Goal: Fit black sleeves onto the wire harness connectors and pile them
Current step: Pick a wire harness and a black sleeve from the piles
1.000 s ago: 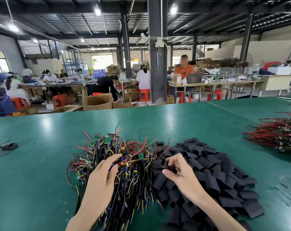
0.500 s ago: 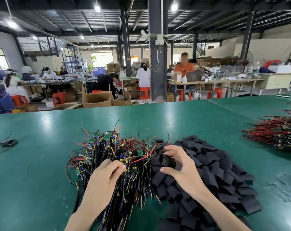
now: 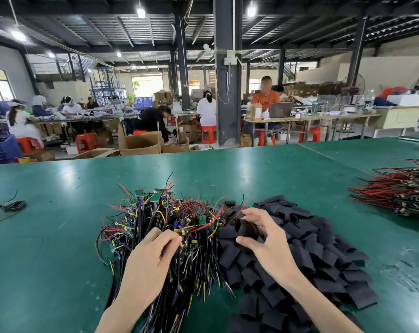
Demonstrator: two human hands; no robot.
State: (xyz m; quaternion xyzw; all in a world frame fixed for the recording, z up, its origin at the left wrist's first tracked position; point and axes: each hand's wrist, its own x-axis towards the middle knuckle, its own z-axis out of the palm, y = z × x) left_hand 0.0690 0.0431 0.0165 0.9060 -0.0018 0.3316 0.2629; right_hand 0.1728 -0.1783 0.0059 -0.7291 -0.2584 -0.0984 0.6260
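A heap of wire harnesses (image 3: 155, 224) with black, red, yellow and blue wires and small green boards lies on the green table (image 3: 59, 236) in front of me. To its right spreads a pile of flat black sleeves (image 3: 307, 255). My left hand (image 3: 151, 258) rests on the harness heap, fingertips pinched on a harness connector (image 3: 183, 237). My right hand (image 3: 263, 239) holds one black sleeve (image 3: 245, 228) between thumb and fingers, its mouth squeezed open and facing left, just above the pile's left edge.
A second pile of red and black harnesses (image 3: 400, 193) lies at the table's right edge. A small black part with a wire (image 3: 14, 205) sits at far left. Beyond the table's far edge stand a pillar (image 3: 227, 68), cardboard boxes, stools and seated workers.
My right hand has lifted one sleeve off the pile and squeezed it open. My left hand's fingers have curled from flat on the wires to a pinch on a connector.
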